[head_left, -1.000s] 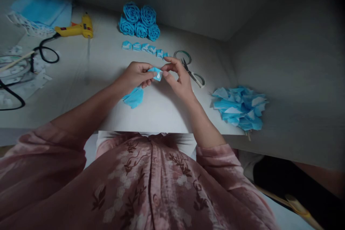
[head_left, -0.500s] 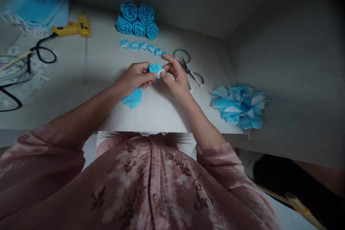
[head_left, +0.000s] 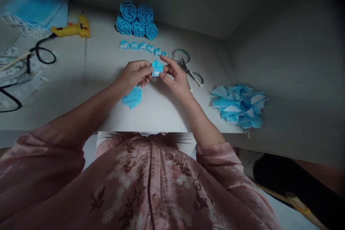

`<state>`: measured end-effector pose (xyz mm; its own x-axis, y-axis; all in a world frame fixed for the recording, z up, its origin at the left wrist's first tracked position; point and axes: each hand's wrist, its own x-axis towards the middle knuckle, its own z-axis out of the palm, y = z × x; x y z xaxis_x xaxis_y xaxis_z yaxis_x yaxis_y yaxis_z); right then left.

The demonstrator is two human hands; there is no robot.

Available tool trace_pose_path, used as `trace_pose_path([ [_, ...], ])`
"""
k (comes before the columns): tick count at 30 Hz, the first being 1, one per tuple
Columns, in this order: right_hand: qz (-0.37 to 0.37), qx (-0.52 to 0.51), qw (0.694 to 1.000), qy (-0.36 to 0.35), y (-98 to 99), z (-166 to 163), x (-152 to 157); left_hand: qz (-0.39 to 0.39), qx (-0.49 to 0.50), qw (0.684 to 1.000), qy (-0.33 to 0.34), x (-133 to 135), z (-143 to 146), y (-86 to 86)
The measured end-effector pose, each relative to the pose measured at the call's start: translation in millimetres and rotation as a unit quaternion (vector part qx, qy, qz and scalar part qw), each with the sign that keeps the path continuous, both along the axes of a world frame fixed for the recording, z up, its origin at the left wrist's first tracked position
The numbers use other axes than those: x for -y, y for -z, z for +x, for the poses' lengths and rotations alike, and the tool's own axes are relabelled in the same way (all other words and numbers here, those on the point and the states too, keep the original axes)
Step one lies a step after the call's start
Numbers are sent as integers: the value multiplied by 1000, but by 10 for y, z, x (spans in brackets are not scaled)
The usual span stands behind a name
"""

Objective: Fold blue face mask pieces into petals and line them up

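Note:
Both hands meet above the middle of the white table (head_left: 88, 79). My left hand (head_left: 134, 74) and my right hand (head_left: 174, 76) pinch a small folded blue piece (head_left: 156, 68) between their fingertips. A larger blue piece (head_left: 132, 97) lies on the table under my left wrist. Just beyond the hands runs a row of several small folded blue pieces (head_left: 142, 47), and behind it sits a cluster of blue rolled roses (head_left: 137, 22).
Scissors (head_left: 190, 71) lie right of my right hand. A pile of blue cut pieces (head_left: 239, 105) sits at the right edge. A yellow glue gun (head_left: 72, 29) with black cord lies far left, near blue face masks (head_left: 35, 10) and white scraps (head_left: 18, 75).
The folded blue piece has been turned between my fingertips and now stands more upright. Both hands stay in nearly the same place.

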<state>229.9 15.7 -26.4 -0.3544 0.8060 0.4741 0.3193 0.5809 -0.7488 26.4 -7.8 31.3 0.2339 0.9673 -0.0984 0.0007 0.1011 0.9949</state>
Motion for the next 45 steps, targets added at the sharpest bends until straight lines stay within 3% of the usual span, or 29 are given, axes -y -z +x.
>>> trace_pose_path([
  [16,7,25,1000,8,-16,-18,15,23,-54,998,28,-2,-9,74],
  [30,-40,24,999,-14,-100,-60,103,25,-4,1000,-5,-20,-12,33],
  [37,-74,-5,995,-60,-77,-41,127,47,-31,998,10,-42,-35,78],
  [45,-97,-58,993,-46,-17,-12,26,6,10,1000,-2,-36,-25,71],
])
